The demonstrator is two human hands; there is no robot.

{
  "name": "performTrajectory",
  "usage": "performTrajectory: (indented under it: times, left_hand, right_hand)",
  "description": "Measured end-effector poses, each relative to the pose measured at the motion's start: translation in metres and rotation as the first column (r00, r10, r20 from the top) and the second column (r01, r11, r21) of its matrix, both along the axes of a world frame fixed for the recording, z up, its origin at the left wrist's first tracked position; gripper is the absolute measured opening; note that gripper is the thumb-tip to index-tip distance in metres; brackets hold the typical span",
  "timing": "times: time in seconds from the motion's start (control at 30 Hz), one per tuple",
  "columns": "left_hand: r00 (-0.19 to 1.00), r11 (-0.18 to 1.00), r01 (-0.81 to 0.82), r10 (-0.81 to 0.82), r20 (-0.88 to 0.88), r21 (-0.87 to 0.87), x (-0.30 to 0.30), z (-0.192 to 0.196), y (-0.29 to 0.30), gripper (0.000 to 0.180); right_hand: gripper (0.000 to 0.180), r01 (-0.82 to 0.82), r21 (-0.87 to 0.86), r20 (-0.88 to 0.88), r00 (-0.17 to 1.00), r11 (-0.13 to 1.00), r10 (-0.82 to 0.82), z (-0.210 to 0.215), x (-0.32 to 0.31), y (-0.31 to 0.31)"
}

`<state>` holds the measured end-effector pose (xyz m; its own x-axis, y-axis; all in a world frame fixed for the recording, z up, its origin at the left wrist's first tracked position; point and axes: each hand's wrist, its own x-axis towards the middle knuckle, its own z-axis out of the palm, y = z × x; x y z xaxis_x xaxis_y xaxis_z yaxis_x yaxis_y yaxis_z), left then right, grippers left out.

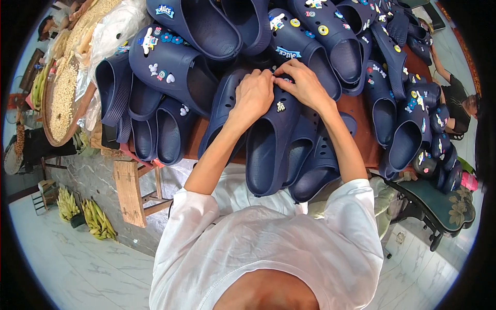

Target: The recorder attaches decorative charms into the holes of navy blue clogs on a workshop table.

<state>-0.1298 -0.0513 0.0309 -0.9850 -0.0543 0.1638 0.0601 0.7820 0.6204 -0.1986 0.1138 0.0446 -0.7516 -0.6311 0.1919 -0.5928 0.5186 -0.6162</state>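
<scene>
A navy foam clog (263, 153) lies in front of me, its heel end toward my body. My left hand (255, 94) curls over the left side of its toe, fingers bent and pressing on it. On the other side, my right hand (305, 85) is closed at the toe, its fingertips meeting those of the left. A small coloured shoe charm shows between the right thumb and forefinger, partly hidden. Lower on the clog sits a pale charm (280, 106). Against its left side rests another navy clog (221, 111), partly covered by my left forearm.
Many navy clogs with charms, such as one (164, 59) at the left, heap the brown table (356, 109). A round tray of pale kernels (61, 98) and plastic wrap (116, 32) lie farther left. A wooden stool (129, 194), office chair (439, 206) and another person (457, 103) are nearby.
</scene>
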Motion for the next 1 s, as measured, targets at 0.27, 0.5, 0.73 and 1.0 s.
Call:
performTrajectory:
  times: [0.27,0.5,0.73,1.0]
  left_hand:
    - [0.993,0.996,0.087,-0.086,-0.081,0.008,0.025,0.038,-0.001,0.036]
    - [0.972,0.984,0.144,-0.121,-0.203,0.101,0.057,0.031,0.021,0.031]
    - [0.976,0.976,0.082,-0.037,-0.216,0.202,0.058,0.033,0.029,0.014]
    - [0.965,0.971,0.045,0.019,-0.26,0.236,0.057,0.03,0.033,0.006]
  right_hand:
    - [0.018,-0.123,-0.065,-0.221,0.97,0.99,0.106,-0.005,-0.011,0.004]
    - [0.025,-0.157,-0.035,-0.311,0.94,0.987,0.138,-0.002,-0.008,-0.002]
    - [0.028,-0.095,-0.004,-0.151,0.984,0.996,0.093,-0.005,-0.013,-0.004]
    - [0.024,0.089,0.07,-0.327,0.943,0.994,-0.062,-0.008,-0.017,-0.019]
